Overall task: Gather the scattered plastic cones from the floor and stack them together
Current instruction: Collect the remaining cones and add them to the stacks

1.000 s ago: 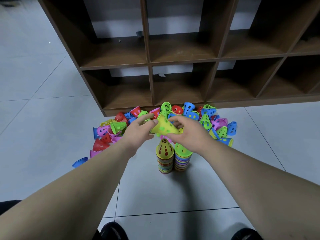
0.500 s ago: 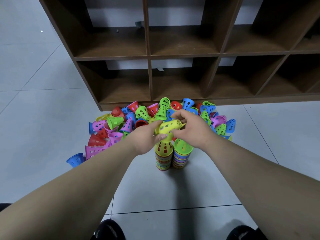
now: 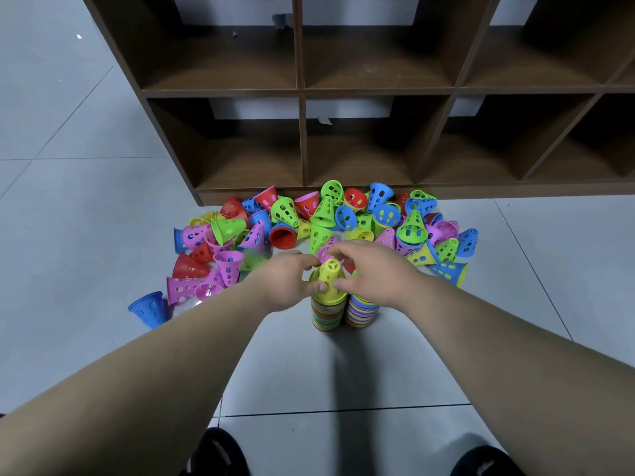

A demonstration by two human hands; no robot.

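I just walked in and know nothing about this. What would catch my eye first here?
First, the bright heap of plastic cones in red, blue, green, pink and yellow, strewn on the grey floor in front of the brown shelf unit. Nearer the camera, the left hand and right hand together hold a yellow cone at the top of the left stack, which stands right beside the right stack.

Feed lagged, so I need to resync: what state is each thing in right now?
left stack: upright on floor
right stack: upright, beside left stack
yellow cone: tip up, atop left stack
left hand: pinches yellow cone
right hand: pinches yellow cone
loose cones: scattered, unstacked
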